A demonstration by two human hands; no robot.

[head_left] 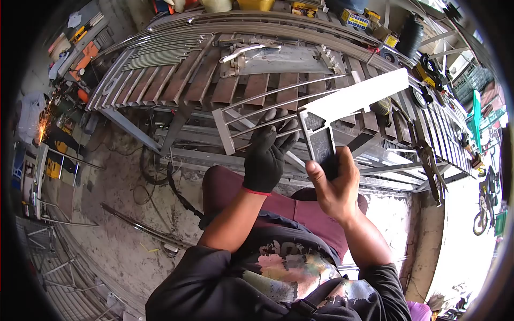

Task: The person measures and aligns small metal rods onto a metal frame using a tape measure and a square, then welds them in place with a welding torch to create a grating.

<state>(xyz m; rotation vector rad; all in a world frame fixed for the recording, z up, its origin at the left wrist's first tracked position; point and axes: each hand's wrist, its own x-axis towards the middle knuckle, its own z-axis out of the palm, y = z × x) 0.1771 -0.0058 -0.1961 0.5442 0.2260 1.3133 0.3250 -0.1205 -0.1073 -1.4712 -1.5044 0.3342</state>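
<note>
A metal frame of several parallel rods (289, 89) with a flat end bar (224, 132) is held in front of the slatted bench. My left hand (266, 155), in a black glove with a red cuff, is closed around the lower rods near that end bar. My bare right hand (341, 187) grips the dark handle of a try square (317, 136), thumb along its side. The square's wide blade (364, 96) shines bright white and lies across the frame's right part in this view. Part of the handle is hidden in my palm.
The bench (203, 80) has brown metal slats and carries a bundle of thin rods (160, 51) and a grey metal plate (289, 60). Sparks (42, 125) fly at the far left, near a person in light clothing (31, 112). Long metal bars (142, 227) lie on the floor.
</note>
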